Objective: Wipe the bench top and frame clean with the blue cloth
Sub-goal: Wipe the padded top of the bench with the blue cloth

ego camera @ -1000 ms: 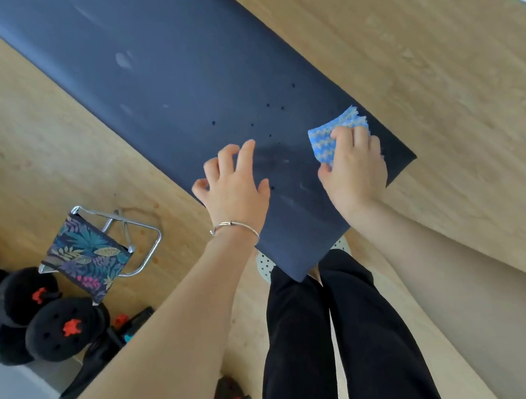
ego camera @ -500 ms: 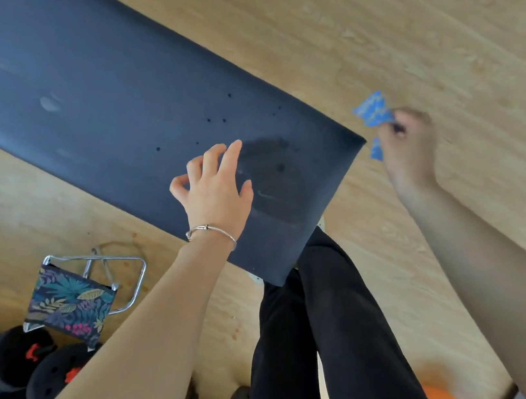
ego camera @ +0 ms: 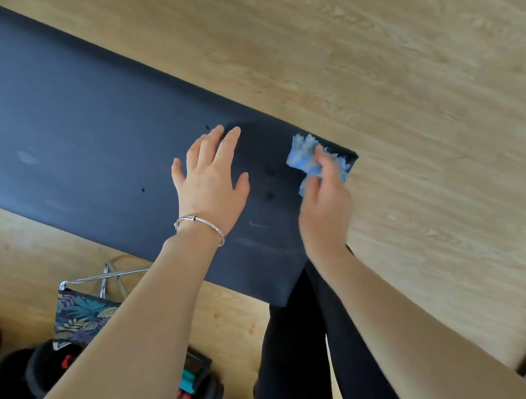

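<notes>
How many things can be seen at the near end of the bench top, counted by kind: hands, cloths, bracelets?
Hands: 2, the left hand flat on the dark padded bench top, and the right hand with its grip on the cloth.
Cloths: 1, the frayed blue cloth.
Bracelets: 1, the thin silver bracelet on the left wrist.
Total: 4.

Long dark navy padded desk top (ego camera: 82, 123), running diagonally, scattered with small dark specks and faint pale smears. Crumpled blue cloth (ego camera: 308, 157), frayed at the edges, pale and deeper blue in patches, pressed against the desk's near corner by the right hand (ego camera: 323, 204).
</notes>
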